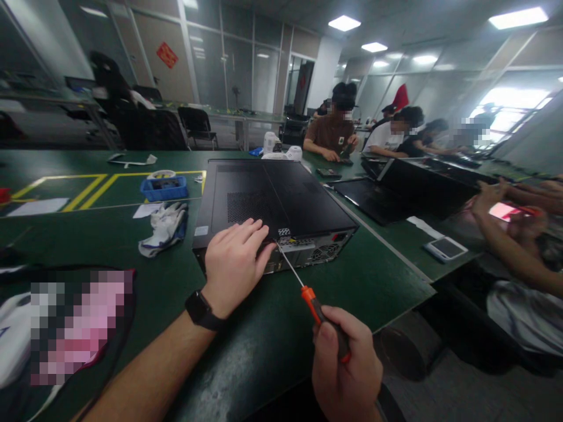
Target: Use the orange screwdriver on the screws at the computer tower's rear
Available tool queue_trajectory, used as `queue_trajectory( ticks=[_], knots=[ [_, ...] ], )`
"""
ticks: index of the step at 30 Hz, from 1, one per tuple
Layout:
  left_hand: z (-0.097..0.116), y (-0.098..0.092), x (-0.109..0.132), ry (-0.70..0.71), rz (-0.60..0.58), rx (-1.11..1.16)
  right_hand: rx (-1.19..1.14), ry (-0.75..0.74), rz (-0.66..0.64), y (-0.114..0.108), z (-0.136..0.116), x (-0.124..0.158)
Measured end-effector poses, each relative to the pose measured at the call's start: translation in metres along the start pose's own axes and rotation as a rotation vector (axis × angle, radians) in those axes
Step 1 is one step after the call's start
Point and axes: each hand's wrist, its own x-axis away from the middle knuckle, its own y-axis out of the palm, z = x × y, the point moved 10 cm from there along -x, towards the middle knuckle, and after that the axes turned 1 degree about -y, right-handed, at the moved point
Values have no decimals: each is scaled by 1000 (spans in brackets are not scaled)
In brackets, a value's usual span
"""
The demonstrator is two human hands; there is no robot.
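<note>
A black desktop computer case [281, 187] lies on its side on the green table, its rear panel facing me. My left hand [237, 261] rests on the near edge of the case with its fingers stretched out flat. In my right hand [347, 363] is a screwdriver [310, 296] with an orange and black handle, the fingers wrapped round it. The screwdriver's shaft slants up and left, and its tip is at the case's rear top edge, beside my left thumb. Whether a screw sits under the tip is too small to make out.
Left of the case are white work gloves [163, 227] and a blue tray [164, 189] of small parts. White objects [281, 149] stand behind it. On the right are an opened black case [422, 184], a phone [446, 248] and a co-worker's arms [514, 234]. Other people sit farther back.
</note>
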Motion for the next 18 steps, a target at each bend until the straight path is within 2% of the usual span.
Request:
queue_trajectory(
  ticks=[6, 12, 18],
  knots=[
    [-1, 2, 1, -4, -5, 2, -112, -44, 44, -2, -4, 0],
    [-2, 1, 1, -15, -6, 9, -28, 40, -6, 1, 5, 5],
    [0, -1, 0, -6, -1, 3, -63, 5, 42, -3, -1, 4]
  ],
)
